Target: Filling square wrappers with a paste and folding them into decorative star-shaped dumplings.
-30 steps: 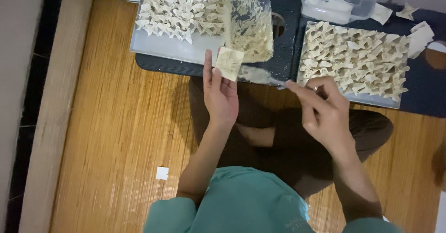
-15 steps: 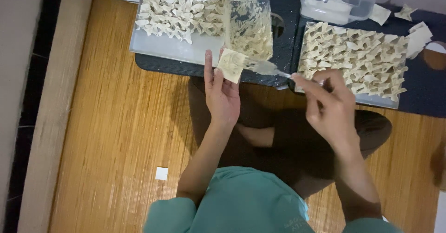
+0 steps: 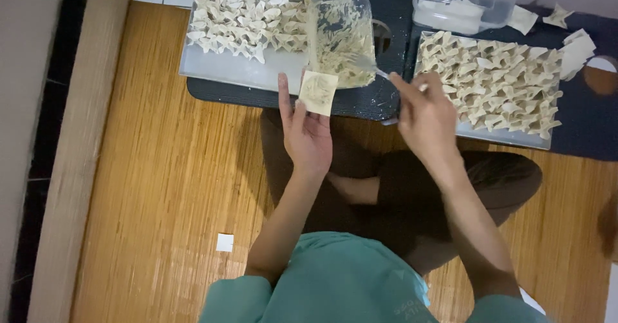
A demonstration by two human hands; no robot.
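The square wrapper [image 3: 318,92] lies flat on the fingertips of the left hand [image 3: 308,133], which is open with the palm up, just below the black tray [image 3: 386,14] at centre frame. The right hand [image 3: 425,120], at 3 o'clock of the wrapper, is closed around a fork [image 3: 367,63]; the tines reach into the clear filling container [image 3: 341,36] at 12 o'clock of the wrapper, and the handle is hidden inside the fist. The container holds a pale smeared filling; how much remains is hard to make out. Two flat trays carry folded dumplings: the left tray [image 3: 225,72] at 10 o'clock holds a cluster along its far edge, and the right tray [image 3: 508,136] at 3 o'clock is almost fully covered; the pieces overlap too densely to count. One clear plastic tub [image 3: 463,4] at 1 o'clock holds a stack of wrappers and is cut off by the top edge. Loose wrapper scraps [image 3: 560,17] lie on the dark mat near the right tray. One small white scrap [image 3: 224,242] lies on the bamboo mat [image 3: 161,188] at 7 o'clock.
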